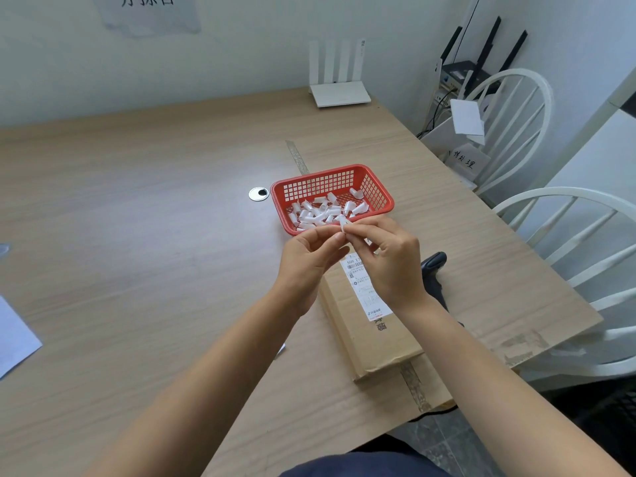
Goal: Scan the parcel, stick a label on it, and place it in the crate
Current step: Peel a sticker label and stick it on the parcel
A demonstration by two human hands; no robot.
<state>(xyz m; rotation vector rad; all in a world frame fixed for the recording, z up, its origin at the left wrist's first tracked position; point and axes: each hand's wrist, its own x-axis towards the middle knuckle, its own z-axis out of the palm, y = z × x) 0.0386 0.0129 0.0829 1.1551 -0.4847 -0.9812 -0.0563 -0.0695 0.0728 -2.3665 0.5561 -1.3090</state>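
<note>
A flat brown cardboard parcel (pixel 364 325) lies on the wooden table (pixel 155 218), a white shipping label printed on its top. Above its far end, my left hand (pixel 306 259) and my right hand (pixel 389 259) meet fingertip to fingertip, both pinching one small white curled label (pixel 342 228). Just beyond them stands a red plastic basket (pixel 375 187) holding several more curled white labels. A black handheld scanner (pixel 434 273) lies on the table right of the parcel, partly hidden by my right wrist.
A round metal cable grommet (pixel 258 194) sits left of the basket. A white router (pixel 339 92) stands at the table's far edge. Two white chairs (pixel 564 215) crowd the right side. White paper (pixel 13 335) lies at the left edge.
</note>
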